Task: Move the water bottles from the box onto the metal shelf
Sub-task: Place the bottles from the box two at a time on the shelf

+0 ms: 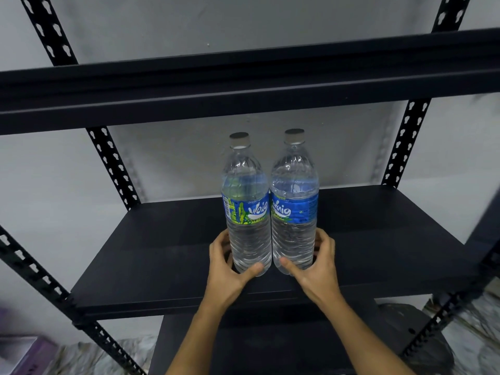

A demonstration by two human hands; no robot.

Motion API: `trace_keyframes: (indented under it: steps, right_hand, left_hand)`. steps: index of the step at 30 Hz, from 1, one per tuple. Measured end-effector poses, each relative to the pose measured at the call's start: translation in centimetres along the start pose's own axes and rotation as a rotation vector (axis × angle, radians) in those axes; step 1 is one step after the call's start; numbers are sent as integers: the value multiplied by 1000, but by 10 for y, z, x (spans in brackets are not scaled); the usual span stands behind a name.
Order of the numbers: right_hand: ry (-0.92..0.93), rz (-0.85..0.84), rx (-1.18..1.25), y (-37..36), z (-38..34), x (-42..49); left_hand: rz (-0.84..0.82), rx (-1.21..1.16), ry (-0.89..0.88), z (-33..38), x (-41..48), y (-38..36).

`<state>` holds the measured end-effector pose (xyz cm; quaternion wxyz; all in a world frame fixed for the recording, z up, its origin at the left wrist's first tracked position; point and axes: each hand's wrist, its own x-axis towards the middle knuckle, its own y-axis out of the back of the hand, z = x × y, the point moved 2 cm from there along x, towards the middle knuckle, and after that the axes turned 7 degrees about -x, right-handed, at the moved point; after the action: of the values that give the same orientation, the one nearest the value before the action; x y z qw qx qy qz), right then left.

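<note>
I am holding two upright bottles side by side, touching, on the metal shelf (pixel 378 239). My left hand (pixel 230 269) is clamping its grip on the left bottle (pixel 247 207); my right hand (pixel 316 266) on the right bottle (pixel 293 204).

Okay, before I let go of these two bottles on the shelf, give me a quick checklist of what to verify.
1. Left bottle upright: ok.
2. Right bottle upright: ok.
3. Both bases resting flat on the shelf: cannot tell, the hands hide the bottoms.
4. Caps on both bottles: ok.
5. Bottles set back from the shelf's front edge: ok, bare shelf shows in front of them.
6. Left hand and right hand free to pull back: ok, nothing beside them on the shelf.
</note>
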<state>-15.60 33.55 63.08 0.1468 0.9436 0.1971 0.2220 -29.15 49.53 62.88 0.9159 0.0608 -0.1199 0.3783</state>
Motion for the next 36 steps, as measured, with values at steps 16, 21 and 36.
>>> trace_keyframes:
  steps: [16,21,36]
  right_hand:
    - [-65,6,121,1,4,3]
    - [-38,-65,104,5,10,3]
    - [-35,91,10,-5,1,0]
  left_hand:
    - [51,-2,-10,-1,3,-4]
    - [19,-26,3,-1,3,-2]
    - [24,11,7,-8,5,0]
